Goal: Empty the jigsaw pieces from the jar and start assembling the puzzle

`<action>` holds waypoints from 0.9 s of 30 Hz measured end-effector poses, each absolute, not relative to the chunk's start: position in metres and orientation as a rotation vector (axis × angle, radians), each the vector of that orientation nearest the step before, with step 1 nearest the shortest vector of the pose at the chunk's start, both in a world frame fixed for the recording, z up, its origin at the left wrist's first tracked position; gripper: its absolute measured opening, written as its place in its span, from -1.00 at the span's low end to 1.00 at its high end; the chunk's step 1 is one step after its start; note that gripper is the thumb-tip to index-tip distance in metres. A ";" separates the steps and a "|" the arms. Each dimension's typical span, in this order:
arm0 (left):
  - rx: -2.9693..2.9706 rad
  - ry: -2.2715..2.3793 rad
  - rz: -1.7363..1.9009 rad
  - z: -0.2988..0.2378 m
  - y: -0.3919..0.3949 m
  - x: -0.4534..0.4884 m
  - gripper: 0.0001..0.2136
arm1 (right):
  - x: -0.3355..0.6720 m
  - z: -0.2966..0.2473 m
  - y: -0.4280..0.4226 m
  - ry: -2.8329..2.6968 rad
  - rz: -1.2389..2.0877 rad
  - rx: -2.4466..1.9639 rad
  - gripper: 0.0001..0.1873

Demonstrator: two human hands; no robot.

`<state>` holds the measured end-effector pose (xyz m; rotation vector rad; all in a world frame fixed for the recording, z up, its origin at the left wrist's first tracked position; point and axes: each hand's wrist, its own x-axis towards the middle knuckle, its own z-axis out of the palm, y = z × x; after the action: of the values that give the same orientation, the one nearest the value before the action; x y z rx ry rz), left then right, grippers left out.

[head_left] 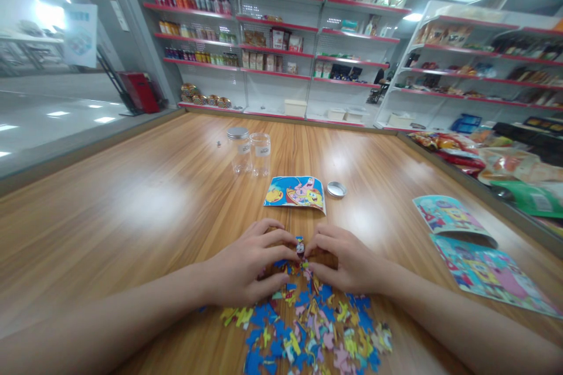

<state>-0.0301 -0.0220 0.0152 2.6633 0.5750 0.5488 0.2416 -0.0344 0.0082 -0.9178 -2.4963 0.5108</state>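
Between the fingers (280, 237), a small piece (300, 247) shows blurred print.

Puzzle pieces (328, 340) lie on the counter (145, 217) before a picture card (299, 193); behind it, leftward, stand two jars (260, 155); right of it, a lid (336, 189), then two sheets (495, 274).

The puzzle pieces (328, 340) show blue, yellow and pink

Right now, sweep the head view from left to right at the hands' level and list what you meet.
Left hand, small colourful puzzle piece, right hand, pair of cartoon sheets.
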 end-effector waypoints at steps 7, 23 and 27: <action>2.667 0.560 0.570 0.014 -0.021 -0.031 -0.71 | 0.242 0.010 -0.035 -2.473 0.521 -0.906 -0.85; 2.658 0.559 0.599 0.014 -0.022 -0.029 -0.73 | 0.239 0.009 -0.035 -2.368 0.499 -1.019 -0.86; 2.660 0.581 0.576 0.017 -0.023 -0.029 -0.76 | 0.240 0.004 -0.033 -2.285 0.494 -1.094 -0.96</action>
<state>-0.0286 -0.0230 0.0173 2.6599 0.5811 0.5756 0.2403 -0.0327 0.0037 -1.0940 -2.2849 0.4945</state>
